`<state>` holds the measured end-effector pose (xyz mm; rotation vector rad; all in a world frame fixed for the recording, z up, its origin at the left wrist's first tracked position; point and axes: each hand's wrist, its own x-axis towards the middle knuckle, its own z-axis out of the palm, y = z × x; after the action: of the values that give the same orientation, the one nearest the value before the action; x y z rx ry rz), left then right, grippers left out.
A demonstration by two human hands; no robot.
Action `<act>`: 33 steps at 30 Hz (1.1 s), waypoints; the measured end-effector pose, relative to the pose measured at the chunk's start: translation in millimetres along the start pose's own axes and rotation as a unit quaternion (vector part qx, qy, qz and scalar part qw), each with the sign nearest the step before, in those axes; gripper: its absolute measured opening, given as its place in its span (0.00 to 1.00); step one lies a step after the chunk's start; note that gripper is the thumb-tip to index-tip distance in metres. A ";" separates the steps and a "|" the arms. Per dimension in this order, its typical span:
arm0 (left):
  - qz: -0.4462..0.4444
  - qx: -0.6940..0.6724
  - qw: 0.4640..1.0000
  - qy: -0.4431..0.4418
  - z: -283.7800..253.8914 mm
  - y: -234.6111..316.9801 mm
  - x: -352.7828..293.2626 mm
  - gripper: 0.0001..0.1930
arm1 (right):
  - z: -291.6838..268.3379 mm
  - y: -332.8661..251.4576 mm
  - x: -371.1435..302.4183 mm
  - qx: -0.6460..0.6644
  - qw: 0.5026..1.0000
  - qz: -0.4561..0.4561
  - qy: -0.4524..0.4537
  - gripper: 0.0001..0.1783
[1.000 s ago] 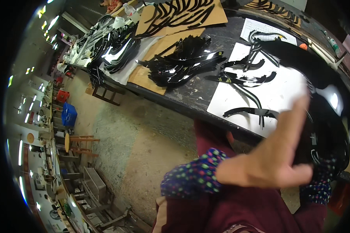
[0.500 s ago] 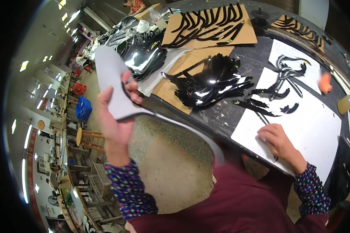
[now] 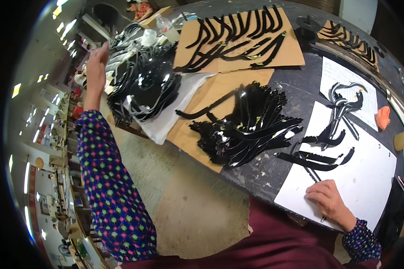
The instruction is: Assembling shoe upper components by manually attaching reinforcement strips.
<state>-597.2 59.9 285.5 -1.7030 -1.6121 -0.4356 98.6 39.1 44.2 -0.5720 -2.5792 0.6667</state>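
My left hand (image 3: 98, 60) is stretched out to the far left, beside a heap of glossy black curved strips (image 3: 141, 85). Its fingers are smeared by motion, and no grey piece shows in it. My right hand (image 3: 328, 201) rests on a large white sheet (image 3: 363, 179) with its fingers curled over a thin dark pen-like rod (image 3: 313, 174). One end of the rod pokes out below the palm. Just beyond that hand lie several black toothed-edge strips (image 3: 314, 162). To their left, a bigger pile of such black strips (image 3: 247, 127) covers brown cardboard.
A cardboard sheet (image 3: 296, 56) with rows of black strips stands at the back, with another cardboard piece (image 3: 375, 66) farther right. An orange crumpled thing (image 3: 382, 117) and a bottle of yellowish liquid (image 3: 403, 141) sit at the right. The table's near edge runs diagonally.
My left hand has swung up and away to the far left; the grey curved flat piece it held is no longer in it. The view has tilted, while my right hand keeps its place on the sheet.
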 end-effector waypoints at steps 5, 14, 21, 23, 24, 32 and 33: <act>-0.052 -0.035 0.993 -0.097 104.8 -1.9 -136.6 0.35 | 0.0 5.3 -4.4 0.010 1.000 0.001 -0.020 0.20; -0.108 0.157 0.927 -0.322 86.8 -65.2 -186.5 0.44 | 4.8 21.3 -10.2 0.075 0.996 -0.038 -0.001 0.18; -0.066 -0.107 0.985 -0.118 87.9 108.2 -80.2 0.31 | 13.5 19.2 -16.8 -0.024 0.991 0.014 0.129 0.18; 0.011 -0.196 0.973 -0.120 65.6 236.9 -37.5 0.24 | 18.7 21.0 -19.4 -0.047 0.988 0.016 0.147 0.17; 0.028 -0.263 0.953 -0.145 51.4 287.7 -37.4 0.22 | 20.1 25.9 -22.4 -0.063 0.985 0.007 0.158 0.17; 0.144 -0.489 0.786 -0.348 11.3 559.2 -102.6 0.19 | 17.0 33.5 -54.2 -0.148 0.979 -0.040 0.138 0.08; 0.149 -0.491 0.785 -0.348 13.4 561.5 -104.2 0.19 | 5.9 31.5 -65.2 -0.150 0.978 -0.036 0.140 0.08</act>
<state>-77.9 30.2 49.2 -3.1645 -1.6257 -0.5754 158.7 31.0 4.2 -0.6146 -2.4301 0.1547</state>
